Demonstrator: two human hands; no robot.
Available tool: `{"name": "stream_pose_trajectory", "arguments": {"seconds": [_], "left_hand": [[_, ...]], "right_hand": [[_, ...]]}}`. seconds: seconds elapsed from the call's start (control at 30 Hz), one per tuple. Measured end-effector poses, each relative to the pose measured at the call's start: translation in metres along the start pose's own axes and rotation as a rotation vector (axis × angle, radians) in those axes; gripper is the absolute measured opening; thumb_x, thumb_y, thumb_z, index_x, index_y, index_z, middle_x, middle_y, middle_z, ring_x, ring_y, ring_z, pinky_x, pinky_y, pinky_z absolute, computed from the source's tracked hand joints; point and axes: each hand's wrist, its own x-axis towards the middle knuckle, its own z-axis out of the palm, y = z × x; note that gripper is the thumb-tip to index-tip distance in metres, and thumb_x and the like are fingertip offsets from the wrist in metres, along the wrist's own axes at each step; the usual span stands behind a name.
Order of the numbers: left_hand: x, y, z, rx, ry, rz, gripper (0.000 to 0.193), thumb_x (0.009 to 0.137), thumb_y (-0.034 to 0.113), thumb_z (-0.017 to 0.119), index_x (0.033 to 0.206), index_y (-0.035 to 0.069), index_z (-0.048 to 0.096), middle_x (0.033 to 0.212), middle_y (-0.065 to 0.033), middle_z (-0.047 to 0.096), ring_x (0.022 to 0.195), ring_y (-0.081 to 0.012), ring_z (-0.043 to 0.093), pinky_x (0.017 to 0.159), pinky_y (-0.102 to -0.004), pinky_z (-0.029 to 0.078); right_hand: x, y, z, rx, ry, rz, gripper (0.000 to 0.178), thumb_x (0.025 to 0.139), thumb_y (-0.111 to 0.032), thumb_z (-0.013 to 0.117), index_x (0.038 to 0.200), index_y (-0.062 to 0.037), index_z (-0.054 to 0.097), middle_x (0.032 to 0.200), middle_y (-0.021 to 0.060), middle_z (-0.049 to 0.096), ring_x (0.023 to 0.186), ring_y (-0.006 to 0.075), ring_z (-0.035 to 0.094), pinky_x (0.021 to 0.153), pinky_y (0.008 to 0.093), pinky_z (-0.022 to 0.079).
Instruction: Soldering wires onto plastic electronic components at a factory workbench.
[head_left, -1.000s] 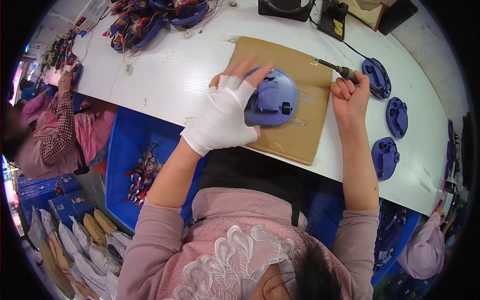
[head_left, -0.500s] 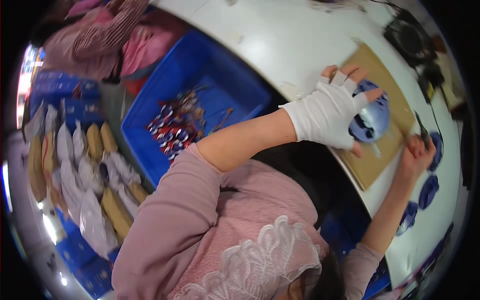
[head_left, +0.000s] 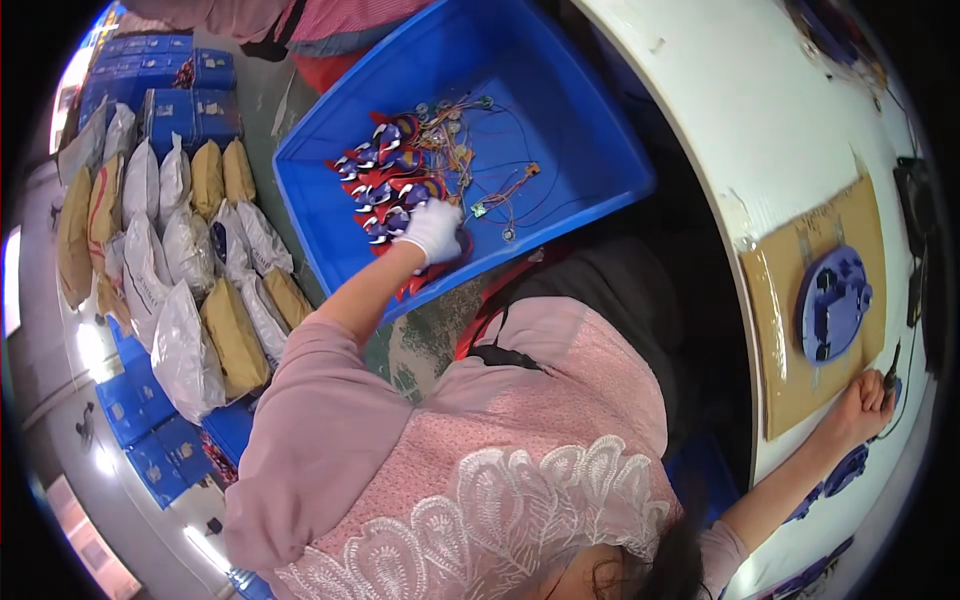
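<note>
My left hand [head_left: 436, 232], in a white glove with bare fingertips, reaches down into a blue bin [head_left: 590, 205]. It is at the near edge of a pile of red-and-purple plastic parts [head_left: 385, 185]. Its fingers are blurred and partly hidden, so I cannot tell whether they grip a part. On the white table, my bare right hand [head_left: 862, 408] is closed round a slim, dark, pen-shaped tool [head_left: 891, 370] that looks like a soldering iron. Beside that hand, a round purple plastic shell [head_left: 834, 305] lies on a cardboard sheet [head_left: 785, 385], its hollow side with dark fittings facing up.
Thin wires with small circuit boards [head_left: 480, 208] lie in the bin beside the parts. More purple shells [head_left: 846, 468] sit along the table's near right side. White and brown bags [head_left: 190, 345] and blue crates [head_left: 150, 400] stand at the left. Another person [head_left: 350, 22] is beyond the bin.
My left hand has let go of the purple shell and moved left into the bin. The shell now lies hollow side up on the cardboard. My right hand still holds the tool.
</note>
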Motion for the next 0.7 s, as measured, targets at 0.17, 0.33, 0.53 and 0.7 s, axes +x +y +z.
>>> {"name": "stream_pose_trajectory", "arguments": {"seconds": [0.17,0.33,0.53,0.7], "left_hand": [[0.028,-0.007,0.101,0.157,-0.040,0.064,0.049,0.066,0.029,0.066,0.109,0.005,0.058,0.110,-0.0143,0.058,0.095,-0.0337,0.060,0.080,-0.0434,0.048],[-0.007,0.000,-0.058,-0.210,-0.283,-0.313,0.047,0.071,0.031,0.059,0.109,0.003,0.057,0.105,-0.0148,0.062,0.098,-0.0265,0.060,0.086,-0.0383,0.046],[-0.051,-0.072,-0.162,-1.884,-0.339,0.346,0.084,0.061,0.052,0.064,0.126,0.001,0.046,0.108,-0.0233,0.059,0.066,-0.0238,0.062,0.060,-0.0307,0.048],[-0.049,-0.023,-0.277,-1.810,-0.277,1.217,0.103,0.047,0.053,0.076,0.130,0.005,0.038,0.121,-0.0372,0.046,0.062,-0.0255,0.061,0.057,-0.0295,0.044]], "right_hand": [[-0.007,0.015,0.016,-0.091,0.066,-0.070,0.029,0.087,-0.006,0.044,0.063,-0.0117,0.029,0.046,-0.0034,0.019,0.042,0.0088,0.020,0.046,0.0257,0.020],[-0.014,0.021,0.023,-0.101,0.076,-0.107,0.029,0.086,-0.007,0.045,0.063,-0.0114,0.029,0.046,-0.0033,0.019,0.042,0.0089,0.020,0.045,0.0258,0.019],[-0.007,0.015,0.017,-0.014,0.034,-0.064,0.029,0.086,-0.009,0.047,0.063,-0.0108,0.030,0.046,-0.0033,0.018,0.041,0.0095,0.020,0.045,0.0256,0.019],[-0.009,0.023,0.015,0.039,0.052,-0.045,0.025,0.086,-0.012,0.046,0.064,-0.0078,0.034,0.045,-0.0029,0.022,0.040,0.0095,0.021,0.043,0.0246,0.021]]}}
